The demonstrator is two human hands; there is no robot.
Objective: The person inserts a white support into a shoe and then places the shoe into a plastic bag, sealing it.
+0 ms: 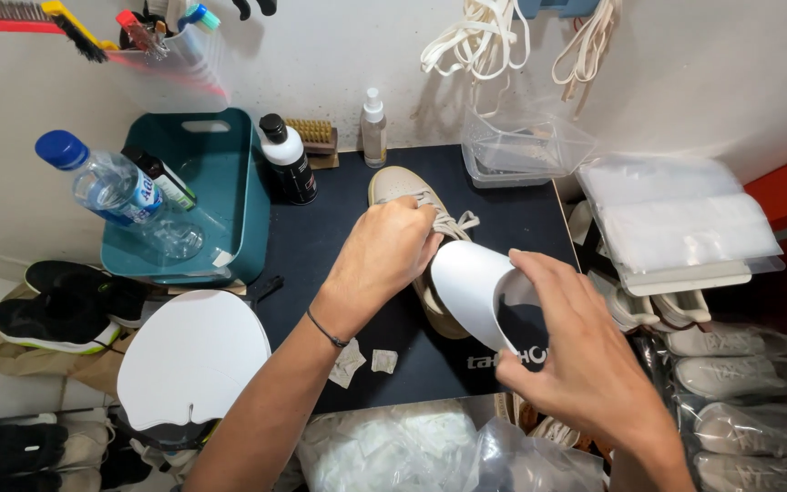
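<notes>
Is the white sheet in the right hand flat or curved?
Curved. The right hand bends the white sheet into an arch beside the beige shoe, which the left hand holds on the black mat.

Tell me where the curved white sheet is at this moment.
In the head view, the curved white sheet is right of centre, held by the right hand, beside the beige shoe under the left hand.

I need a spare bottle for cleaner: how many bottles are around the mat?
4: a blue-capped water bottle and a dark bottle in the teal bin, a black bottle beside it, a clear spray bottle by the wall. Others may be hidden.
</notes>
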